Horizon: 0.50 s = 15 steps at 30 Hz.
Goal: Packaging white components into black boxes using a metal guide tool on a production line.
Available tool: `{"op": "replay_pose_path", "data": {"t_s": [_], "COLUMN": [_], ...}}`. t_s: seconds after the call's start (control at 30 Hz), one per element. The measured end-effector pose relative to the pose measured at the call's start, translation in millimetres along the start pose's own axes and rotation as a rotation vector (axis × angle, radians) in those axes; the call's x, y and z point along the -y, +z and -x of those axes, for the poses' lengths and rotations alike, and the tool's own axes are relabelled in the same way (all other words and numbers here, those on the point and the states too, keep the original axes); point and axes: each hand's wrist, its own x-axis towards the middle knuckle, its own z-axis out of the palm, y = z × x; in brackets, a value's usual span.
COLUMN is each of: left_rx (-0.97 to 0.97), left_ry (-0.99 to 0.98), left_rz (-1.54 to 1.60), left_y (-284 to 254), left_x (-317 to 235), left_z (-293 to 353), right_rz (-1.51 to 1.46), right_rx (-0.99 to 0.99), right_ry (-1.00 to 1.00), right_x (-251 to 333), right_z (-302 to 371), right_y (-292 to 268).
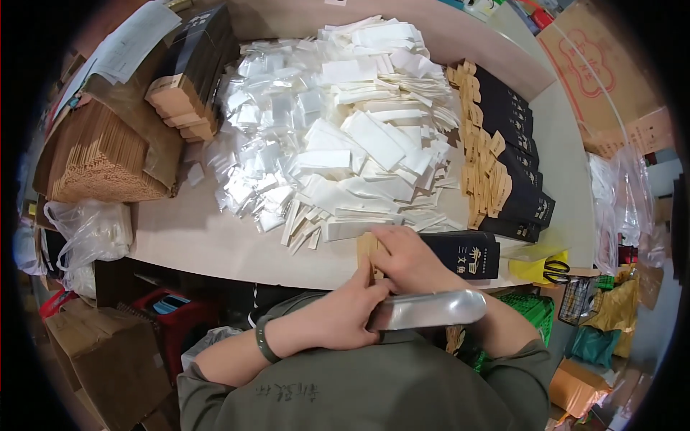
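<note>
A black packet with a tan end (460,253) lies flat near the table's front edge. My right hand (404,260) is closed at its tan end, covering part of it. My left hand (348,309) has its fingertips at the same tan end, close against the right fingers. A shiny metal strip with a rounded end, like a scoop or shoehorn (435,309), sticks out to the right from my left hand, which is closed on it, and crosses in front of my right forearm. What the fingertips pinch is partly hidden.
Beyond my hands lie a heap of white paper slips (381,144) and clear plastic sachets (269,136). More black packets are stacked at the right (514,165) and back left (190,65). Brown sleeves fill an open carton (108,154). Scissors (555,271) rest at the right edge.
</note>
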Motion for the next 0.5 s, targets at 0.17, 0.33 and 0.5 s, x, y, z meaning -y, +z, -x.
{"op": "replay_pose_path", "data": {"t_s": [0.17,0.33,0.5], "left_rx": [-0.380,-0.685,-0.407], "left_ry": [-0.372,-0.291,-0.206], "left_rz": [-0.044,-0.382,-0.500], "left_y": [-45,-26,-37], "left_x": [36,85,78], "left_z": [21,37,55], "right_rz": [0.064,0.093,-0.094], "right_rx": [-0.143,0.023,-0.159], "right_ry": [0.321,0.609,0.626], "right_x": [36,41,32], "right_z": [2,-22,-25], "right_y": [-16,4,12]}}
